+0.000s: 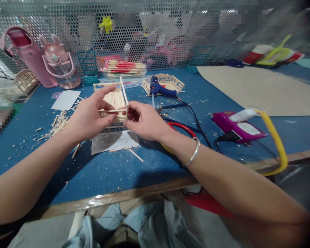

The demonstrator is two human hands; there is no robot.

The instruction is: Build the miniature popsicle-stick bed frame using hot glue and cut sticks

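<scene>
A small model of thin wooden sticks (113,99), with a slatted floor and stick rails, is between my hands just above the table. My left hand (89,112) is curled round its left side, thumb and fingers at a horizontal stick. With fingers pinched, my right hand (146,120) grips the near right corner, where an upright stick rises. The right fingertips partly cover that corner. Below the model lies a grey-white sheet (115,142) with a few loose sticks at its edge.
A blue glue gun (164,90) rests by a hexagonal stick frame (179,82). Stick offcuts (59,124) litter the left. Red-handled pliers (183,126) and a purple device (237,128) with cables are right. Pink bottles (33,55), bundled sticks (125,67) and a perforated metal screen (93,20) stand behind.
</scene>
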